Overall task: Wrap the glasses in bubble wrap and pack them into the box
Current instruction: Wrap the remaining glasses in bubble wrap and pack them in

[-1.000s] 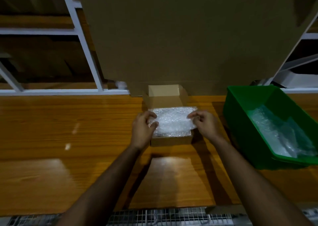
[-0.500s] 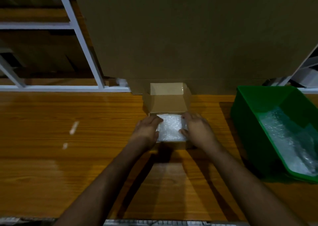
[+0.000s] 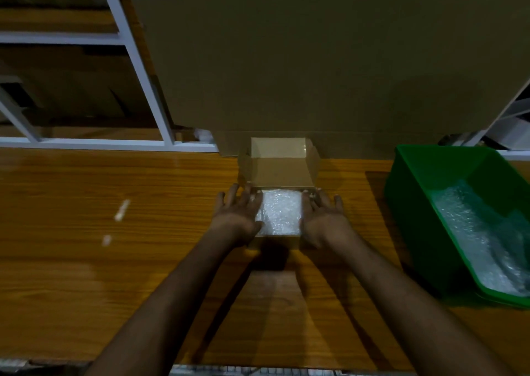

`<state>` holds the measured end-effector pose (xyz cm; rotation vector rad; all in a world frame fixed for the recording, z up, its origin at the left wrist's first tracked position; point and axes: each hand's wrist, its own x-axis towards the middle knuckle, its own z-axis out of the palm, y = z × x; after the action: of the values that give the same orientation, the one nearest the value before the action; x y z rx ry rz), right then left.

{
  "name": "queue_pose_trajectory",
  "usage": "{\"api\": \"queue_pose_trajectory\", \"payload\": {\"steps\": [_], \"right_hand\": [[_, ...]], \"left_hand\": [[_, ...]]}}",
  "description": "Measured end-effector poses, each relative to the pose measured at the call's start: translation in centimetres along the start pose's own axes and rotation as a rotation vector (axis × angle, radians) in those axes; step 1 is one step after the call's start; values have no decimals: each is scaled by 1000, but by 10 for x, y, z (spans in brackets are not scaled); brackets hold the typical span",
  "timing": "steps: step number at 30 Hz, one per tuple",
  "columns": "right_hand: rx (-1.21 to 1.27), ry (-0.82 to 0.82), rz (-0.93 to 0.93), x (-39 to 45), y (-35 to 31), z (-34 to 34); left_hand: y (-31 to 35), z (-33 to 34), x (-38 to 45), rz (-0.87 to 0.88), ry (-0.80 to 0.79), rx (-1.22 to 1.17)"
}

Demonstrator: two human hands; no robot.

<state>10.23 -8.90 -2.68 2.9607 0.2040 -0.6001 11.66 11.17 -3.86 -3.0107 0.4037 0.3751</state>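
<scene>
1. In front of the big cardboard sheet (image 3: 315, 60), in the head view, the small box (image 3: 282, 239) sits on the surface (image 3: 114, 275) with its lid flap (image 3: 279, 170) standing open behind it. The bubble-wrapped bundle (image 3: 279, 216) lies inside the box; I can't see the glasses through the wrap.
2. My left hand (image 3: 239, 218) and right hand (image 3: 322, 219) flank the bundle at the box's two sides, fingers (image 3: 229, 196) straight and spread, pinching nothing.
3. I judge this the seating step: I'd press flat and evenly from both sides, tucking stray wrap below the rim.
4. Right of the box, the green bin (image 3: 415, 203) holds spare bubble wrap (image 3: 481, 241).
</scene>
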Motion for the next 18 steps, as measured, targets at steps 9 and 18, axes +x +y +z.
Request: {"api": "queue_pose_trajectory", "payload": {"steps": [9,18], "right_hand": [[131,262,17,2,37,-16],[73,14,81,11,25,-20]], "left_hand": [[4,-1,-6,-6,158,-41],[-12,-10,-13,-24,262,-124]]}}
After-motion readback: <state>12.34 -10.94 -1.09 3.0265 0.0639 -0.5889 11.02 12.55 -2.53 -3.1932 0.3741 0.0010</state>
